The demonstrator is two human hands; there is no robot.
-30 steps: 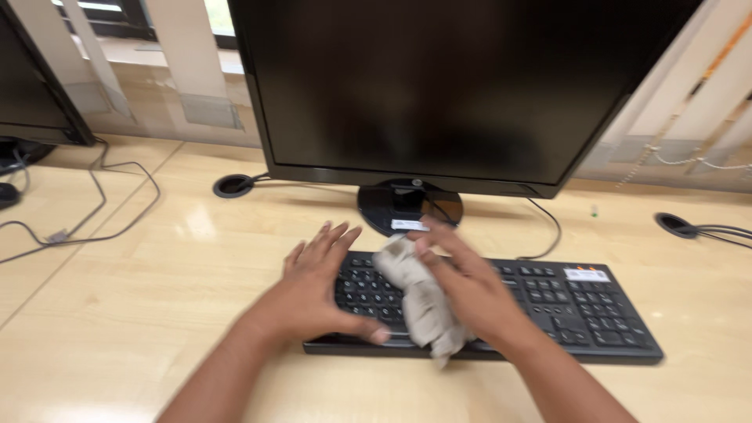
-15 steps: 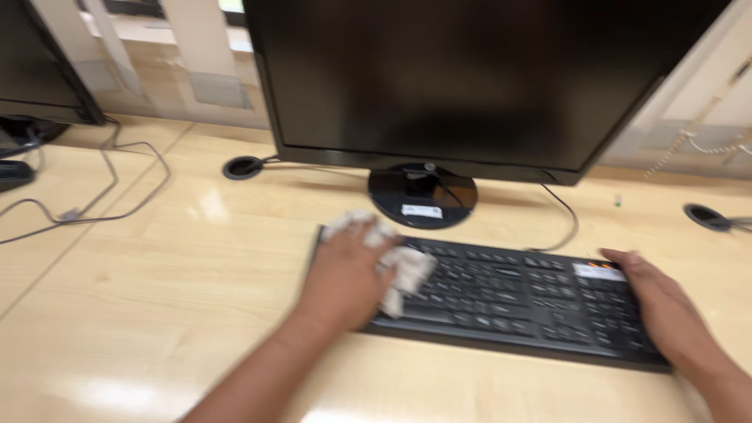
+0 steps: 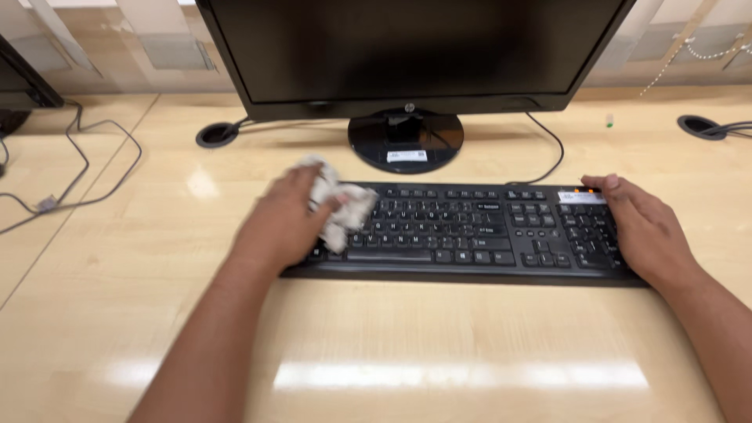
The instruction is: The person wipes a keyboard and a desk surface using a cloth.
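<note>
A black keyboard lies on a light wooden desk in front of a black monitor. My left hand grips a crumpled grey-white cloth and presses it onto the keys at the keyboard's left end. My right hand lies flat over the number pad at the right end, fingers together, with nothing in it.
The monitor's round black stand sits just behind the keyboard, with a cable curving off to its right. Two round cable holes are set in the desk. Loose grey cables and part of another monitor are at the left.
The cloth passed from my right hand to my left hand. My right hand moved from the keyboard's middle to its right end, and my left hand now holds the cloth at the left end.
</note>
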